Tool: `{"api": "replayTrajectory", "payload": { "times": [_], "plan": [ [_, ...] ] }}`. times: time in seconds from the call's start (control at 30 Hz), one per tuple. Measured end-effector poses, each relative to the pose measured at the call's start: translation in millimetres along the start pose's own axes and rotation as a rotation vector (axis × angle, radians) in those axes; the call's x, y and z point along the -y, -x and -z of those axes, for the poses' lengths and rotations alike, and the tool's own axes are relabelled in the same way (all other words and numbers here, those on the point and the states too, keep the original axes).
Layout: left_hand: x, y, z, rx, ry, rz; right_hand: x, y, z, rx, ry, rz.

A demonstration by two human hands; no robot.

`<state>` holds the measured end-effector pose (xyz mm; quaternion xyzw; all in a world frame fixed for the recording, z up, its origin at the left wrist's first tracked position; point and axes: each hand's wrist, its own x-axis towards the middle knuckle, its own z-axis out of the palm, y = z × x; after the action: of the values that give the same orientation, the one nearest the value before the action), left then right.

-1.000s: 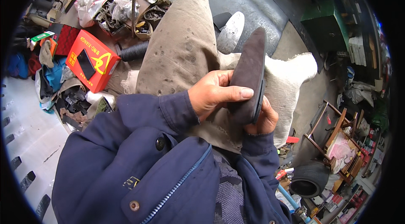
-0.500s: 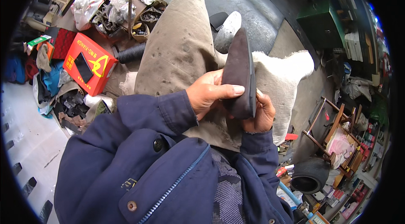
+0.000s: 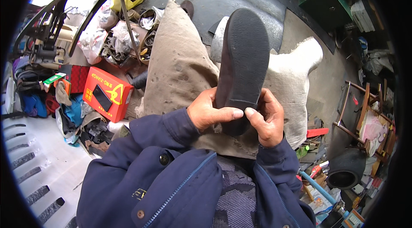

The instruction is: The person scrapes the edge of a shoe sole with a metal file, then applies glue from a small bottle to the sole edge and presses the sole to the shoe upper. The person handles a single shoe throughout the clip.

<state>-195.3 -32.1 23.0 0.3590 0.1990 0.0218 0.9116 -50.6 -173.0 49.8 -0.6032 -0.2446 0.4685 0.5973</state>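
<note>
A dark shoe (image 3: 248, 58) is held over my lap with its black, textured sole facing up, toe pointing away from me. A thin pale line crosses the sole near the heel. My left hand (image 3: 210, 112) grips the heel's left side, thumb laid along the edge of the sole. On the opposite side, my right hand (image 3: 268, 118) closes round the heel, its thumb pressing the sole close to the left thumb. The fingers underneath are partly hidden. A stained beige cloth (image 3: 177, 63) covers my knees below the shoe.
At the left, a red box (image 3: 120, 108) carries a black phone (image 3: 102, 97), near bags and scraps. A metal machine frame (image 3: 75, 18) rises at upper left. At the right lie a black tyre-like ring (image 3: 345, 172) and a wooden folding stool (image 3: 365, 112). A green cabinet (image 3: 326, 3) stands far right.
The shoe has turned from its side so the sole faces up. My right thumb has moved onto the sole near the left one. The view has shifted, bringing more of the machine in.
</note>
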Motion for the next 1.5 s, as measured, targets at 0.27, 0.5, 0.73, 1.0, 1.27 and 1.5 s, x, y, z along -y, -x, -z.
{"api": "replayTrajectory", "payload": {
  "times": [0.27,0.5,0.73,1.0,1.27,1.5],
  "plan": [
    [-0.8,-8.0,-6.9,-0.075,0.212,-0.089,-10.4,-5.0,1.7,0.053,0.090,0.214],
    [-5.3,-14.1,-5.0,0.002,0.508,-0.109,-7.1,-7.0,1.0,0.084,0.299,0.357],
    [-3.9,-16.1,-15.5,-0.066,0.606,-0.126,-2.3,-9.0,-6.6,-0.020,0.325,0.498],
    [1.6,-25.1,-30.0,-0.293,0.554,-0.090,0.5,-10.0,-7.1,-0.194,0.369,0.561],
    [-4.0,-35.3,-42.1,-0.213,0.553,-0.114,4.1,-16.3,-7.7,-0.311,0.334,0.542],
    [-7.9,-29.3,-40.9,-0.027,0.710,-0.181,18.5,-28.3,-20.7,-0.345,0.397,0.668]
  ]
}}
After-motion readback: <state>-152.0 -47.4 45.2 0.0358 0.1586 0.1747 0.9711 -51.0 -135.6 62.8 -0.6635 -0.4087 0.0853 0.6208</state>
